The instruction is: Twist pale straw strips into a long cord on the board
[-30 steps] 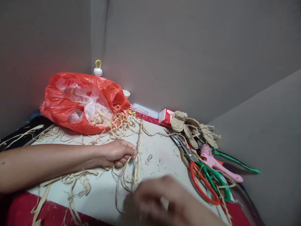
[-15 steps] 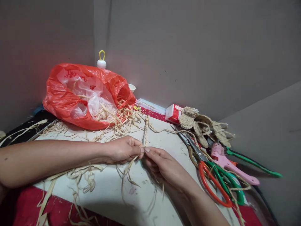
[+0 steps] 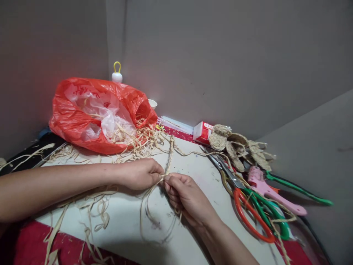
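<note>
A narrow pale braid (image 3: 170,156) of dried plant fibre runs from the back of the white board (image 3: 132,224) toward me, ending at my fingers. My left hand (image 3: 145,173) pinches the strands at the braid's near end, thumb and fingers pressed together. Close against it on the right, my right hand (image 3: 186,193) is closed on strands of the same braid, its thumb on top. Loose fibre strands (image 3: 146,206) hang down below the two hands. The fingertips hide the exact crossing of the strands.
Behind my left arm lies a red plastic bag (image 3: 91,143) spilling loose fibres (image 3: 149,138). To the right are orange-handled scissors (image 3: 249,221), a pink glue gun (image 3: 261,186), green-handled pliers (image 3: 300,189), coiled braided pieces (image 3: 220,141) and a red-and-white box (image 3: 202,132). Grey walls stand behind.
Both hands have shifted slightly left, and a small gap has opened between their fingertips with strands across it. The braid's near end has swung left with them.
</note>
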{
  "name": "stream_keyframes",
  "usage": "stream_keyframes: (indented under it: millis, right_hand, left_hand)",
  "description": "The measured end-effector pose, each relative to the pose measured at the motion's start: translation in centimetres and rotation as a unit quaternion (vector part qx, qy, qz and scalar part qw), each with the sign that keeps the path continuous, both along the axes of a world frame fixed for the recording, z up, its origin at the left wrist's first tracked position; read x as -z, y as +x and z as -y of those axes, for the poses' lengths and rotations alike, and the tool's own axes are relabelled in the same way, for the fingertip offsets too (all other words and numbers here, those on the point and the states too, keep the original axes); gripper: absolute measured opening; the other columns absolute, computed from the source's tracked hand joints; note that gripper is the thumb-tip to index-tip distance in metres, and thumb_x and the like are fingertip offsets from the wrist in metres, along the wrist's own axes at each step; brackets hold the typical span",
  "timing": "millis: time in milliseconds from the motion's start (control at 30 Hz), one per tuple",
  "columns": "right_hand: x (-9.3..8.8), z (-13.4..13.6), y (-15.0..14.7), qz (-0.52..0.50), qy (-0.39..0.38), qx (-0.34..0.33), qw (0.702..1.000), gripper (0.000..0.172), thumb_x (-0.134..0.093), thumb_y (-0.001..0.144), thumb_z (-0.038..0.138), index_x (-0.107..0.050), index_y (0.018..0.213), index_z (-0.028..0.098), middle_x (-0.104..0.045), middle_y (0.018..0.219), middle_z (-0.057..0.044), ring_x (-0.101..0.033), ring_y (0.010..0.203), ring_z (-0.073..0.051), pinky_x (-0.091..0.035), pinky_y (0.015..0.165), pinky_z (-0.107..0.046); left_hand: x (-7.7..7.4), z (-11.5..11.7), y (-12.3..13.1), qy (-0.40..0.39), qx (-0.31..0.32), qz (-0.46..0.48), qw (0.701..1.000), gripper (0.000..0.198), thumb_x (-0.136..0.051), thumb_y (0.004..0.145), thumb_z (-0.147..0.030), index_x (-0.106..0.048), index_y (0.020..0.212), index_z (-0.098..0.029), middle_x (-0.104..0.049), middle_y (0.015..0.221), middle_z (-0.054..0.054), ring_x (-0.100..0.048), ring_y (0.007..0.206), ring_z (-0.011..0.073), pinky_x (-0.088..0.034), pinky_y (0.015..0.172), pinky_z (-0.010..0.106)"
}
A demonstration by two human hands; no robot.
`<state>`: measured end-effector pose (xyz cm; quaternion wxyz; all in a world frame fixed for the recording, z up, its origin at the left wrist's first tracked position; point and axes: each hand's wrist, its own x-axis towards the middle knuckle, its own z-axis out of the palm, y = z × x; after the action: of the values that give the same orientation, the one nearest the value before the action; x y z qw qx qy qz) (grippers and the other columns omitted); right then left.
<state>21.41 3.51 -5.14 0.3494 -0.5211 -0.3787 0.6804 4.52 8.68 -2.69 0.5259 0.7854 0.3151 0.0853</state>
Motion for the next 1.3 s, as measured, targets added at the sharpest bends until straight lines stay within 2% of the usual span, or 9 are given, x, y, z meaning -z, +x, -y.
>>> stream_keyframes:
  millis: [100,267,533,667,833,967,1100,1167,1300]
  right_hand:
    - [0.0,0.5,-0.9,0.057,0.025,0.046,0.997,0.023,-0.059,0.070,0.033,-0.053,0.057,0.015,-0.028,0.035,0.011,-0.018,0.030,-0.002,-0.011,0.033,-0.018]
    - [-0.2,1.3,-1.8,-0.041,0.003,0.086,0.995,0.030,-0.064,0.066,0.039,-0.045,0.056,0.018,-0.027,0.037,0.013,-0.014,0.032,-0.001,-0.011,0.032,-0.017]
    - [-0.4,1.9,-2.4,-0.115,0.008,0.091,0.989,0.038,-0.066,0.068,0.038,-0.037,0.053,0.019,-0.030,0.038,0.012,-0.022,0.030,-0.001,-0.013,0.032,-0.016]
    - [-0.2,2.1,-2.6,-0.105,0.018,0.090,0.990,0.037,-0.066,0.067,0.036,-0.036,0.053,0.019,-0.031,0.037,0.011,-0.025,0.030,-0.001,-0.013,0.032,-0.015]
    - [0.0,2.0,-2.6,-0.114,0.017,0.070,0.991,0.032,-0.065,0.071,0.037,-0.043,0.060,0.018,-0.027,0.041,0.012,-0.018,0.034,-0.001,-0.012,0.034,-0.016]
    - [-0.3,1.7,-2.1,-0.136,0.010,0.054,0.989,0.028,-0.066,0.073,0.038,-0.048,0.068,0.017,-0.023,0.045,0.013,-0.012,0.038,-0.002,-0.010,0.035,-0.016]
    - [-0.4,1.4,-1.5,-0.150,0.003,0.019,0.988,0.027,-0.067,0.073,0.035,-0.049,0.070,0.016,-0.021,0.047,0.013,-0.010,0.040,-0.002,-0.007,0.036,-0.016]
    - [-0.4,1.2,-1.3,-0.155,0.005,0.000,0.988,0.026,-0.067,0.074,0.035,-0.049,0.071,0.015,-0.021,0.048,0.013,-0.011,0.041,-0.002,-0.008,0.036,-0.016]
    - [-0.4,0.8,-0.8,-0.146,0.010,-0.025,0.989,0.029,-0.065,0.077,0.037,-0.046,0.068,0.016,-0.027,0.049,0.011,-0.012,0.040,-0.002,-0.009,0.036,-0.016]
  left_hand:
    - [-1.0,0.5,0.0,-0.048,-0.005,-0.041,0.998,0.019,-0.040,0.079,-0.023,-0.053,0.068,-0.015,-0.046,0.050,-0.003,-0.039,0.046,0.0092,-0.032,0.047,0.021]
    - [-0.6,2.8,0.9,-0.166,-0.060,-0.041,0.984,0.025,-0.031,0.084,-0.031,-0.050,0.078,-0.015,-0.053,0.051,0.000,-0.039,0.032,0.0107,-0.032,0.035,0.022]
    - [0.5,5.7,1.9,0.051,-0.154,-0.029,0.986,0.026,-0.036,0.084,-0.024,-0.048,0.104,-0.011,-0.057,0.059,0.001,-0.053,0.053,0.0122,-0.041,0.054,0.022]
    - [1.0,5.7,1.8,0.062,-0.152,-0.013,0.986,0.035,-0.028,0.088,-0.025,-0.045,0.114,-0.008,-0.060,0.067,0.004,-0.055,0.062,0.0140,-0.043,0.061,0.024]
    - [1.1,6.1,0.6,-0.035,-0.131,0.000,0.991,0.032,-0.033,0.088,-0.030,-0.046,0.112,-0.014,-0.058,0.066,0.000,-0.052,0.053,0.0106,-0.042,0.053,0.022]
    - [-1.2,5.4,-1.7,-0.183,-0.102,-0.025,0.977,0.042,-0.040,0.085,-0.034,-0.045,0.121,-0.013,-0.059,0.066,0.000,-0.055,0.052,0.0120,-0.043,0.052,0.023]
    - [-3.5,3.2,-3.1,0.077,-0.221,-0.015,0.972,0.042,-0.050,0.079,-0.034,-0.056,0.115,-0.013,-0.064,0.077,0.004,-0.059,0.071,0.0155,-0.046,0.067,0.027]
    - [-3.4,2.3,-2.6,0.127,-0.246,0.025,0.961,0.037,-0.052,0.077,-0.032,-0.059,0.109,-0.015,-0.066,0.093,0.006,-0.058,0.085,0.0167,-0.045,0.077,0.028]
    - [-1.3,1.7,0.1,-0.146,-0.163,0.049,0.975,0.022,-0.053,0.075,-0.032,-0.058,0.086,-0.013,-0.061,0.069,0.002,-0.055,0.062,0.0119,-0.044,0.061,0.024]
